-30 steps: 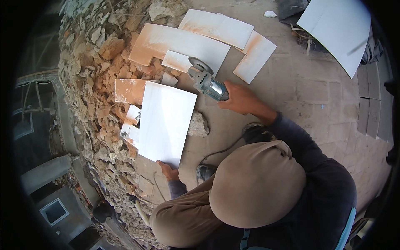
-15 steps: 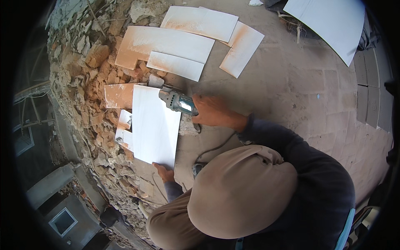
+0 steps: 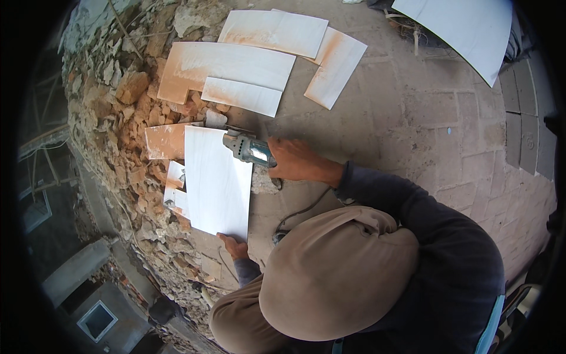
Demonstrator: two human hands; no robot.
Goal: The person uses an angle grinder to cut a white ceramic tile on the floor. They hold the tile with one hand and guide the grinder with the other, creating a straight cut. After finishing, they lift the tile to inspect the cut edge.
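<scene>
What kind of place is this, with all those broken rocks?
Probably an outdoor building site. A heap of brick and stone rubble lies beside paved ground, cut tiles are spread out, and the right hand holds a power cutter on a white tile.

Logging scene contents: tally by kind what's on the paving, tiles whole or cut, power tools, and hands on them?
Clean white tiles: 2, one under the cut, one at the top right
Dust-stained cut tile pieces, roughly: 7, e.g.
Angle grinders: 1
Hands: 2, right hand on the grinder, left hand on the tile's near edge
Total: 12
</scene>
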